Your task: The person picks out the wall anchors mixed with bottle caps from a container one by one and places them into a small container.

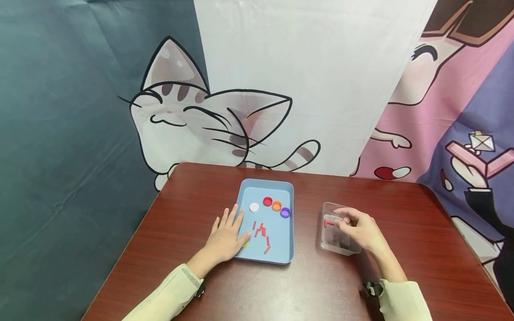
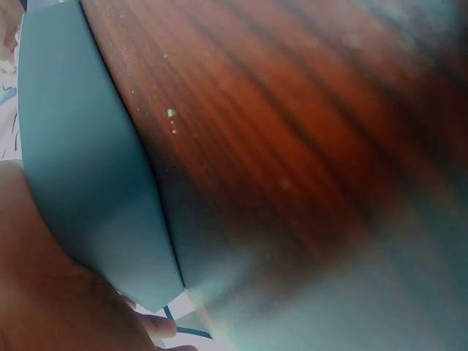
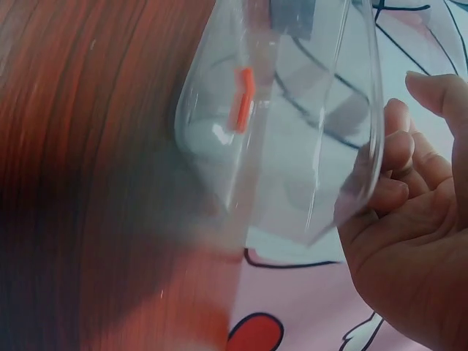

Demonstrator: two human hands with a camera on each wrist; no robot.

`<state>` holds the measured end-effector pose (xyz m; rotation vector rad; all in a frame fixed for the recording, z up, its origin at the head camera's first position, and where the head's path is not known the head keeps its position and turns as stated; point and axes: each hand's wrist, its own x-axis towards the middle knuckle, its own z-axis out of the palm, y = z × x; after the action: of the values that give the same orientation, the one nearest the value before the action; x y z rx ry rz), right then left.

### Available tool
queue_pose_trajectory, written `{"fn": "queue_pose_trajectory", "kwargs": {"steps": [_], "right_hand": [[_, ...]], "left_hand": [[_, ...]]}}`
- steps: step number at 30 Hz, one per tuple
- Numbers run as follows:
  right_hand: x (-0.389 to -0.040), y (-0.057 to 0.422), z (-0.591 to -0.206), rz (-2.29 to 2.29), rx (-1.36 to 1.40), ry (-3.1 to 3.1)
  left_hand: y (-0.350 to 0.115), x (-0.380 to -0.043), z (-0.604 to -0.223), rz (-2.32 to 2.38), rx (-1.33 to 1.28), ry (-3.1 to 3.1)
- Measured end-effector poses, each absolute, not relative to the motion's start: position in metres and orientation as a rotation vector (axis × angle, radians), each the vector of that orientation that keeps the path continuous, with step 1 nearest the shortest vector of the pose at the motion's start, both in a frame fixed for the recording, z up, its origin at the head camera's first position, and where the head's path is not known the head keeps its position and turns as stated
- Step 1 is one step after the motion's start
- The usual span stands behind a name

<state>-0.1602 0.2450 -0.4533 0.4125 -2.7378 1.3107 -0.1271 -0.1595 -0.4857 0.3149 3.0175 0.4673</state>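
Note:
My left hand (image 1: 225, 238) lies with spread fingers over the left rim of a blue tray (image 1: 287, 249). Its thumb reaches over a yellow cap (image 1: 245, 244) that is partly hidden. In the left wrist view the hand (image 2: 44, 285) is against the tray's outer wall (image 2: 88, 139). Several short red sticks (image 1: 263, 231) are scattered inside the tray. Over the right side of a clear plastic box (image 1: 335, 248) is my right hand (image 1: 361, 229). The right wrist view shows its fingers loosely bent, thumb apart, nothing between them. Red sticks (image 3: 245, 101) lie in the box.
White (image 1: 254, 207), red (image 1: 267, 201), orange (image 1: 276, 205) and purple (image 1: 285, 212) caps sit in the far half of the tray. Tray and box stand apart on a brown wooden table (image 1: 309, 285). A cartoon-printed cloth (image 1: 321, 67) hangs behind the table.

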Motion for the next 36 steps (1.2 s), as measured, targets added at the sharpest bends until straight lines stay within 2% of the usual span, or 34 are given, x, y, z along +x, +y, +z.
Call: {"fn": "queue_pose_trajectory", "kwargs": {"steps": [12, 36], "right_hand": [[-0.161, 0.217, -0.455, 1.445, 0.567, -2.646], [-0.156, 0.17, -0.459, 1.45, 0.701, -2.663]], "left_hand": [[-0.158, -0.126, -0.481, 0.465, 0.318, 3.018], [-0.16, -0.126, -0.484, 0.489, 0.308, 3.006]]}}
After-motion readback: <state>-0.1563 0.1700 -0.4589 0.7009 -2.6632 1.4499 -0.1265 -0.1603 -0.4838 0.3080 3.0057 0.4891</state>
